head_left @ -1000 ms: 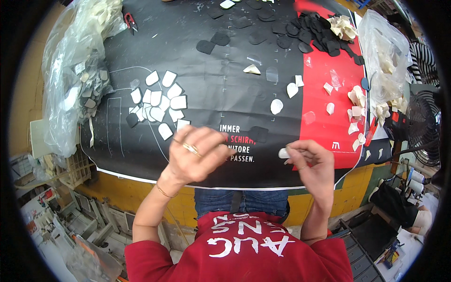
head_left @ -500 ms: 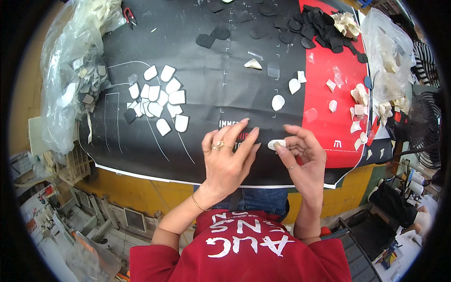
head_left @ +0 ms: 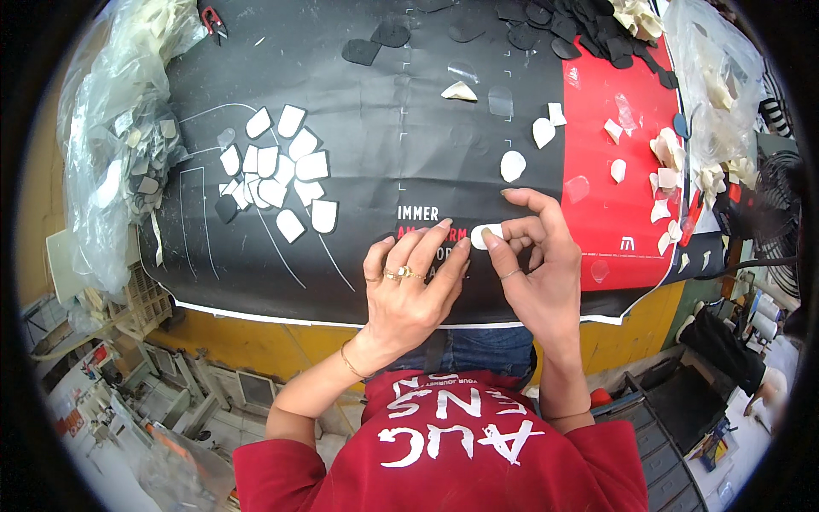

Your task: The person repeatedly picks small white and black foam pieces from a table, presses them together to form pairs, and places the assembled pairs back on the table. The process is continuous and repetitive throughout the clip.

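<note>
Over our black-and-red surface (head_left: 367, 145), near its front edge, our right hand (head_left: 542, 269) pinches a white piece (head_left: 483, 236), now closer to our loosely spread left hand (head_left: 408, 286), putting it within both hands' reach.

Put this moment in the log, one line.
right hand: pinches white piece | left hand: over lettering, hold unclear | left: white cluster on black sheet | upper right: black pile

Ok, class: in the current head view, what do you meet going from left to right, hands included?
Clear plastic bag → cluster of white pieces → left hand → pinched white piece → right hand → red panel → second plastic bag → dark fan.
</note>
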